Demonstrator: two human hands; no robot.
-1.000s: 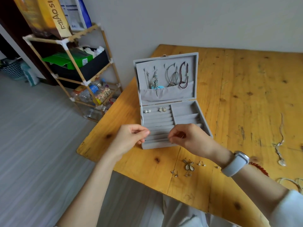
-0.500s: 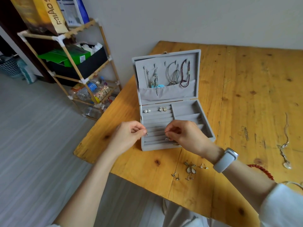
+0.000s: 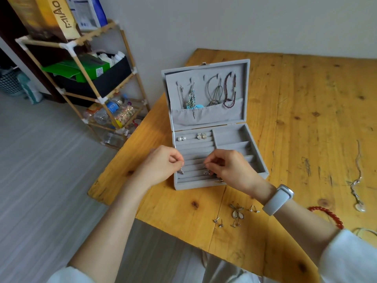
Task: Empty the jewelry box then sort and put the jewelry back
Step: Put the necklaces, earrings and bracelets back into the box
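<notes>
The grey jewelry box (image 3: 258,158) stands open on the wooden table (image 3: 295,119). Necklaces and dangling earrings hang in its lid (image 3: 206,92). Pearl studs (image 3: 182,138) and sparkly studs (image 3: 201,136) sit in the top ring-roll row. My left hand (image 3: 161,164) pinches a small dangling earring (image 3: 181,171) over the left end of a lower row. My right hand (image 3: 230,168) pinches its matching earring (image 3: 206,172) over the same row, near the middle of the box.
Loose earrings (image 3: 236,213) lie on the table in front of the box. A red bead bracelet (image 3: 328,216) and a silver pendant necklace (image 3: 357,184) lie to the right. A bamboo shelf (image 3: 98,86) with boxes and bottles stands left of the table.
Both hands have moved forward from the box's front edge to over the ring rolls, each lowering an earring toward a lower row. The view has shifted slightly.
</notes>
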